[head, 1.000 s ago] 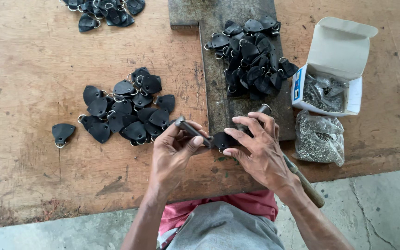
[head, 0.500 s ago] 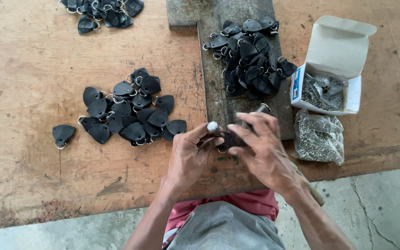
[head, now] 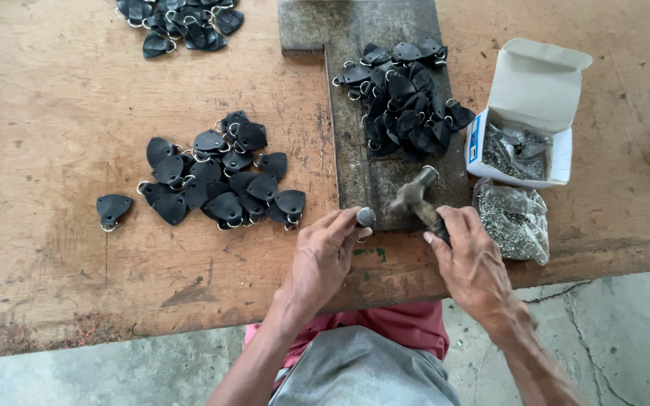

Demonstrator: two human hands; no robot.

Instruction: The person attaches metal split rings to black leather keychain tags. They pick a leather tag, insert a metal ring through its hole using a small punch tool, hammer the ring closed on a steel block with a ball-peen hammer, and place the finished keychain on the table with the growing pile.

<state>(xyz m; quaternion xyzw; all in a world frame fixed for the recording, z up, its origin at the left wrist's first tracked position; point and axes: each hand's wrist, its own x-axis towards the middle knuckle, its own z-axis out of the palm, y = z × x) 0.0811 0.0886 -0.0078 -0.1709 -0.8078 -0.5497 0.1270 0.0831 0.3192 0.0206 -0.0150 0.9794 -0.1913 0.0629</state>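
Note:
My left hand (head: 323, 259) grips a short metal punch (head: 366, 218) held upright at the near end of a dark metal slab (head: 370, 180). My right hand (head: 473, 263) is closed around the handle of a small hammer (head: 414, 197), whose head hovers just right of the punch. Whatever lies under the punch is hidden by my fingers. A pile of black leather key fobs with rings (head: 404, 98) rests on the slab farther back.
A second heap of black fobs (head: 223, 180) lies left of the slab on the wooden table (head: 54, 248), with one loose fob (head: 113, 208) apart. More fobs (head: 178, 19) sit at top. An open white box (head: 524, 120) and clear bag of metal bits (head: 513, 222) are right.
My right hand has let go of the black fob and picked up the hammer. My left hand has stood the punch upright on the slab.

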